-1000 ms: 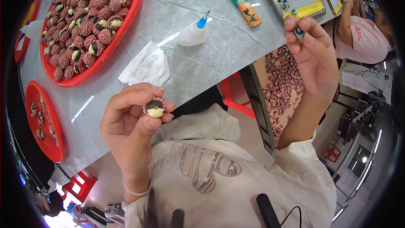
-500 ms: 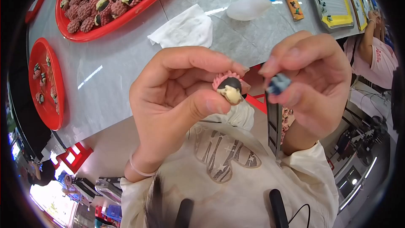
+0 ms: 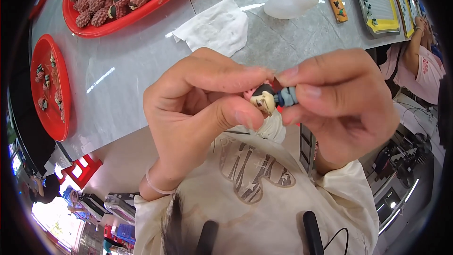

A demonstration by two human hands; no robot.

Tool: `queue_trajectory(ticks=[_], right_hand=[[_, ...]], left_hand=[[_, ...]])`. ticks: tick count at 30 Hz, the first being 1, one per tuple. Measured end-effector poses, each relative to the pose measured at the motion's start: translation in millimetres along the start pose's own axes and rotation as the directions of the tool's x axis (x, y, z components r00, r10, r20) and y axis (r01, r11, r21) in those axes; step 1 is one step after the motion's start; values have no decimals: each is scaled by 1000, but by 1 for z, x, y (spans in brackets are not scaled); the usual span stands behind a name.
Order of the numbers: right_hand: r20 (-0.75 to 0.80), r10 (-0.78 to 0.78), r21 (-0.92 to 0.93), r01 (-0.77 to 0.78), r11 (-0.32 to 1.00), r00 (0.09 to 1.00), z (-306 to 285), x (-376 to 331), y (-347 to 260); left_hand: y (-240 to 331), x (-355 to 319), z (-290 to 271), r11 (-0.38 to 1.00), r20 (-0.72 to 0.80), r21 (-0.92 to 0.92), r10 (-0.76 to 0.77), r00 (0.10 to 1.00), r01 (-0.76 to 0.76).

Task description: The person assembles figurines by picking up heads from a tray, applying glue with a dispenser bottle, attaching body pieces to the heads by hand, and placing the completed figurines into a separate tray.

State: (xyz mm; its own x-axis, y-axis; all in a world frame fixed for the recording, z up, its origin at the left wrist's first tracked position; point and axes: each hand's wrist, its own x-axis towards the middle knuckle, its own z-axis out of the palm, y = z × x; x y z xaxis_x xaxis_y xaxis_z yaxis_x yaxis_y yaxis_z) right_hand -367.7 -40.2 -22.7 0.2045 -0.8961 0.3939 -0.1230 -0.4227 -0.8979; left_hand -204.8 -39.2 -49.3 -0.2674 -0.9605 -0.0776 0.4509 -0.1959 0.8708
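Between the thumb and fingers of my left hand [image 3: 177,99] is a small figurine head [image 3: 262,100] with pink ridged hair, a black band and a cream face. A tiny blue-grey figurine body [image 3: 288,96] is pinched in the fingertips of my right hand [image 3: 349,101]. The body's dark blue end meets the lower side of the head, or nearly so; whether it has gone in I cannot tell. My left fingers cover most of the hair. Both hands are held close together in front of my light shirt, at the table's near edge.
A large red tray [image 3: 101,31] heaped with pink heads stands far left; a smaller red tray [image 3: 53,125] holds several figurines. On the grey table lie a white cloth [image 3: 212,26], a squeeze bottle [image 3: 290,5] and an orange-green packet [image 3: 337,7]. A yellow-edged tray [image 3: 389,28] and a pink-shirted person [image 3: 427,68] are right.
My right hand has moved left and brought the figurine body up against the head. The left hand has turned the head slightly. In the picture, the table things have shifted a little.
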Motion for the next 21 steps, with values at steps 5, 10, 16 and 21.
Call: queue_trajectory(ticks=[5, 10, 16, 21], right_hand=[[28, -177, -168, 179, 969, 984, 6, 6, 2], [13, -80, -183, 81, 980, 997, 9, 7, 2], [58, -124, -361, 137, 923, 991, 25, 13, -5], [54, -213, -467, 213, 858, 976, 18, 4, -10]], left_hand=[[1, 2, 1, 984, -26, 147, 106, 994, -101], [-1, 4, -5, 936, -9, 261, 248, 969, -237], [21, 3, -9, 998, 11, -52, -43, 999, 44], [58, 0, -46, 988, -42, 90, 129, 991, -125]])
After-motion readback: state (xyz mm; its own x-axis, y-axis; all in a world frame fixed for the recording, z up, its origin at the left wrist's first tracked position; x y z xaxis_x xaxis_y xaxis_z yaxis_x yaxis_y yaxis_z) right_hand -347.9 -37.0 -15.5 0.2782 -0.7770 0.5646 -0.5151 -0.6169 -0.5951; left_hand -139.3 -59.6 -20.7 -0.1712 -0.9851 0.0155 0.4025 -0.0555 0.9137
